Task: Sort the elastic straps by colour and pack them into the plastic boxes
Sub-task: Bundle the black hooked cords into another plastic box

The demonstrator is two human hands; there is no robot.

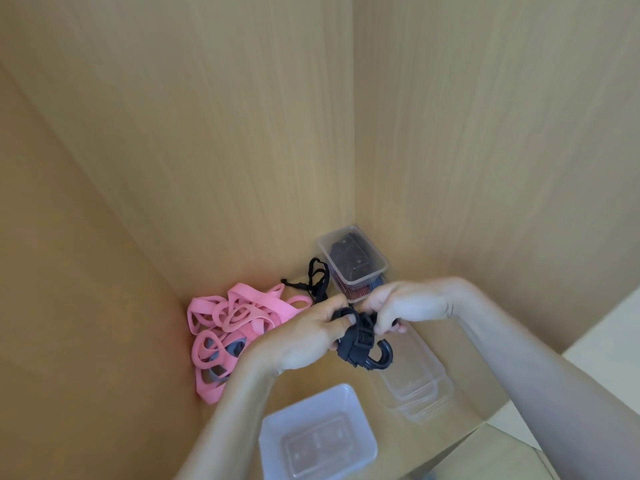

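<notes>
Both hands hold a folded black elastic strap [356, 344] with a black hook at its lower end. My left hand [304, 337] grips the bundle from the left, thumb across it. My right hand [401, 306] pinches it from the right. A heap of pink straps [228, 323], with a grey one among them, lies at the left by the wall. More black strap [317, 280] lies behind the hands. A clear plastic box [353, 259] in the far corner holds dark straps. An empty clear box [317, 434] stands near me.
A stack of empty clear boxes [415, 386] lies to the right, under my right hand. A red and blue strap [363, 289] shows under the corner box. Wooden walls close in at the left, back and right. The wooden shelf edge [460, 441] runs at the lower right.
</notes>
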